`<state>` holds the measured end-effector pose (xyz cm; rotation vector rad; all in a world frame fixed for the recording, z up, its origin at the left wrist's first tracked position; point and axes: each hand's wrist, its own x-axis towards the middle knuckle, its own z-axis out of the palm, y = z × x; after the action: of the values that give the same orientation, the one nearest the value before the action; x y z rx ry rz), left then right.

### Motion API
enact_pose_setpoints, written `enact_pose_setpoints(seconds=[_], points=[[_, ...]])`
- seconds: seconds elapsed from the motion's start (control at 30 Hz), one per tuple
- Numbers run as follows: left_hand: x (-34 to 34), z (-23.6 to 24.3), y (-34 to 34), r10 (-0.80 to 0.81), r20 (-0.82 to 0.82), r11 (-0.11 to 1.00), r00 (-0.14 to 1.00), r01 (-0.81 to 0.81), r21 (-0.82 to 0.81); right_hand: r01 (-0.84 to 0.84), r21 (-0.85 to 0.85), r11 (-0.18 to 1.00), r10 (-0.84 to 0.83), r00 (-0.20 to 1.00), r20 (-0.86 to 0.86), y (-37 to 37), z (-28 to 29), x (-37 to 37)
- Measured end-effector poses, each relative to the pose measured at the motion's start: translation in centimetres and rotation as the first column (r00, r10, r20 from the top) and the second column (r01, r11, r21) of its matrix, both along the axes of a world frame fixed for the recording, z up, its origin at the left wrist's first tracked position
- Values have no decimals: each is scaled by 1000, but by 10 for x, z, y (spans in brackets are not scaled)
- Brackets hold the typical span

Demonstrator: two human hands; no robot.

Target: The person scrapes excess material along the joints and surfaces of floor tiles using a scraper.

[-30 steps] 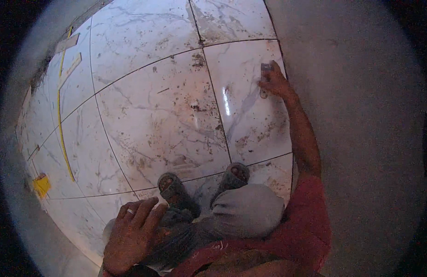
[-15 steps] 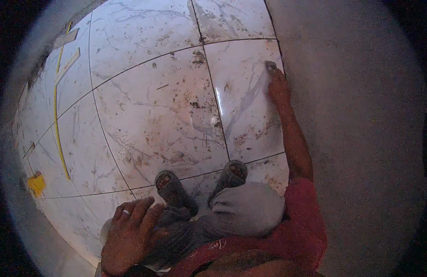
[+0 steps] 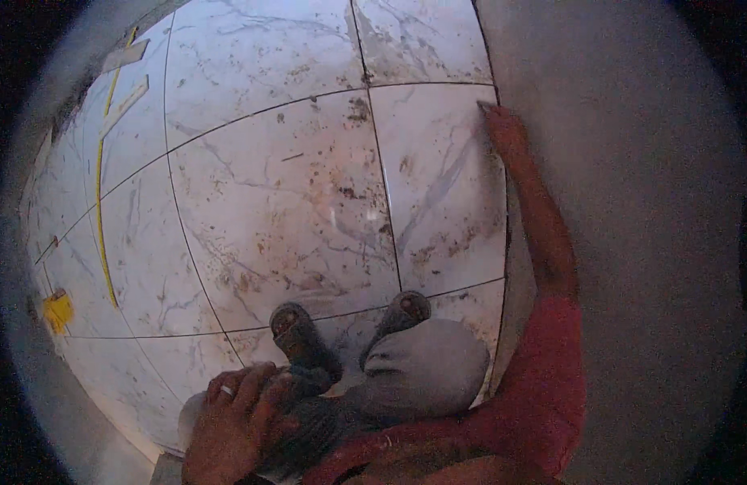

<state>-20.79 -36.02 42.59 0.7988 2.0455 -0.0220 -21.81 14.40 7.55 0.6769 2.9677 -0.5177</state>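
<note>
My right hand (image 3: 509, 133) reaches along the right edge of the marbled white floor tiles (image 3: 438, 186), low beside the wall. Its fingers are closed on a small dark flat piece (image 3: 485, 105), mostly hidden by the hand; its exact kind cannot be made out. Only its tip shows, at the tile surface near the joint. My left hand (image 3: 236, 416), with a ring on one finger, rests on my left knee, fingers stretched out and holding nothing.
Dirt specks are scattered over the tiles, with dark joints between them. A plain grey wall (image 3: 632, 202) rises at the right. Far left lie a long yellow strip (image 3: 100, 210), two flat pale pieces (image 3: 124, 105) and a yellow object (image 3: 58, 310). My sandalled feet (image 3: 305, 339) stand on the tiles.
My right hand has shifted slightly right toward the wall, and the dark piece in it now shows edge-on. The view has tilted a little; my left hand stays on the knee.
</note>
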Motion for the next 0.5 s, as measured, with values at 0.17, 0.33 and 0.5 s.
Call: enact_pose_setpoints(seconds=[0.17,0.33,0.5], points=[[3,3,7,-75,-18,997,997,75,-3,-66,216,974,33,988,154,37,-11,-11],[-3,-5,3,-82,-36,996,996,82,21,-222,363,905,209,975,74,25,-44,32],[6,-4,4,-42,17,999,999,42,2,334,-186,924,-239,885,400,-14,39,-41]])
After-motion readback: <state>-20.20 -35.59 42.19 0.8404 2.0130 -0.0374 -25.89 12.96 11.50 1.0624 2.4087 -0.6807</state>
